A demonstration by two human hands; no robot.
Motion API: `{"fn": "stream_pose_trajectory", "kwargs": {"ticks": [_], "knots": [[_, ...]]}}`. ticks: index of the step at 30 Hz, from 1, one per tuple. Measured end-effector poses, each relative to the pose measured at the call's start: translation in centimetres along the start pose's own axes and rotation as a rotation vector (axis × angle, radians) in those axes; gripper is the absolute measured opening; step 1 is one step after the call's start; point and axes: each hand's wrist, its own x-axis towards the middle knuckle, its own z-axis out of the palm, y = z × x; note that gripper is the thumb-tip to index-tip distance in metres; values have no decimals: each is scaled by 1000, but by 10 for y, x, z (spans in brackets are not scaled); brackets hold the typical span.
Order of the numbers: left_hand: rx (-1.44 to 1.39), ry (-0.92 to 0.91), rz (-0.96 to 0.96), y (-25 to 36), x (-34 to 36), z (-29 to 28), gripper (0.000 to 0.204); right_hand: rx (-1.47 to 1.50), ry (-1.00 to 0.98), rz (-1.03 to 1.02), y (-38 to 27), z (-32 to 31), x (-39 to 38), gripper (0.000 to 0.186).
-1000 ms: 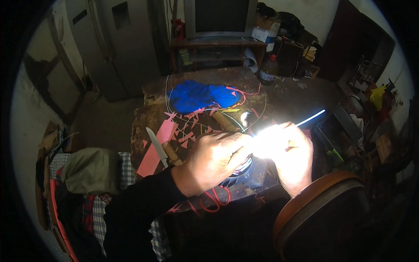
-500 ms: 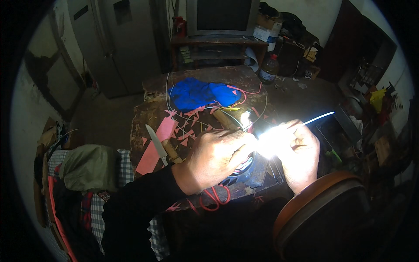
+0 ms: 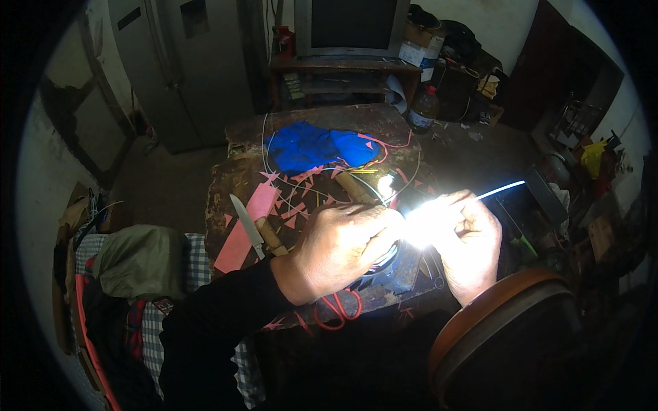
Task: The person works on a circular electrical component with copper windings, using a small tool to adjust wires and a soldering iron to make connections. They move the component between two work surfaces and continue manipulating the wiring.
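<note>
My left hand (image 3: 346,240) is closed in a pinch above the wooden table, its fingertips meeting a strong white glare. Whatever lies between them is washed out. On the other side of the glare my right hand (image 3: 473,240) is closed too, its fingers pressed together on a thin pale sleeve or wire (image 3: 506,187) that sticks out to the upper right. Beneath both hands sits a blue-grey housing (image 3: 397,274), partly hidden, with what look like wires inside its round opening. A knife (image 3: 247,220) lies left of my left hand, across a pink sheet strip (image 3: 234,245).
A blue cloth (image 3: 308,149) lies at the table's far side, among pink scraps (image 3: 291,221) and loose thin wires. A red cord (image 3: 337,314) loops over the near edge. A dark round brown-rimmed object (image 3: 493,308) covers the lower right. A bottle (image 3: 423,109) stands beyond the table.
Both hands stay nearly in place. The pale strand's free end has dipped very slightly, and the view has shifted a little.
</note>
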Motion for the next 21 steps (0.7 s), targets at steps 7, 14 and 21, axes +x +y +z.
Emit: {"fn": "stream_pose_trajectory", "kwargs": {"ticks": [7,14,21], "knots": [[37,-20,18,0,-1,0,17,-200,-89,-85,-2,-2,0,12],[9,-11,-11,-1,-1,0,13,-166,-58,-61,-2,-3,0,15],[41,-30,12,-1,-1,0,14,-183,-70,-81,-2,-3,0,15]]}}
